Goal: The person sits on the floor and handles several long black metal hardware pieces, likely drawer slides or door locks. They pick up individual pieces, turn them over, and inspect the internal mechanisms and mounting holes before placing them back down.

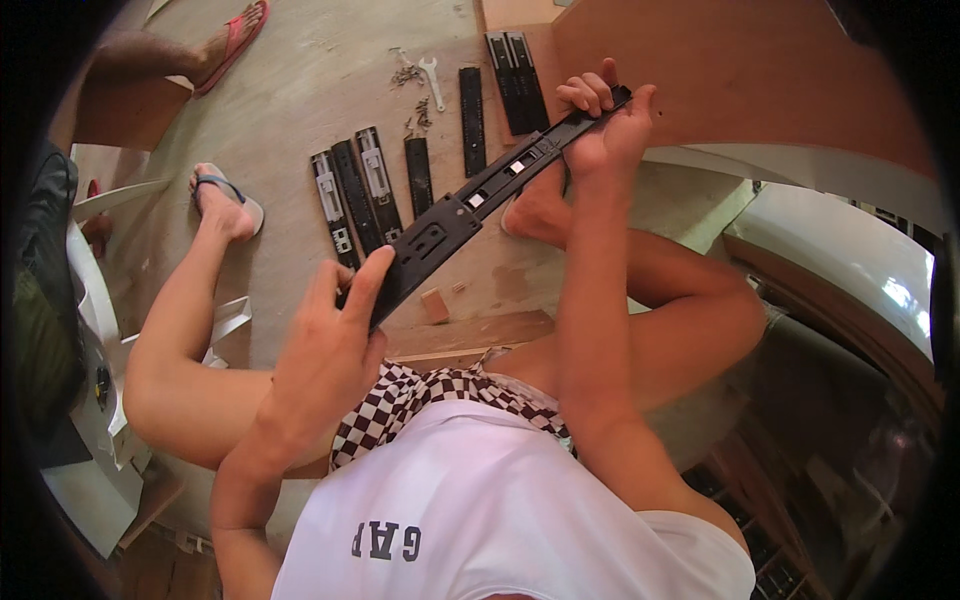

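Note:
A black telescoping drawer slide (435, 236) runs slantwise in front of me, partly drawn out, its narrow rail toward the upper right. My left hand (332, 335) grips the wide lower end between thumb and fingers. Around the narrow far end, my right hand (608, 130) is closed, fingers curled over the rail. Below it on the floor lie several more drawer slides (358, 190), with a short dark one (418, 172), a longer one (472, 122) and a pair (517, 82) farther right. An open-end wrench (432, 82) rests beside small piles of screws (408, 74).
A reddish-brown wooden panel (690, 75) stands at the upper right. A small wood block (435, 306) and a plank (490, 332) lie near my lap. Another person's foot in a red flip-flop (236, 42) is at the upper left, above a white plastic chair (92, 275).

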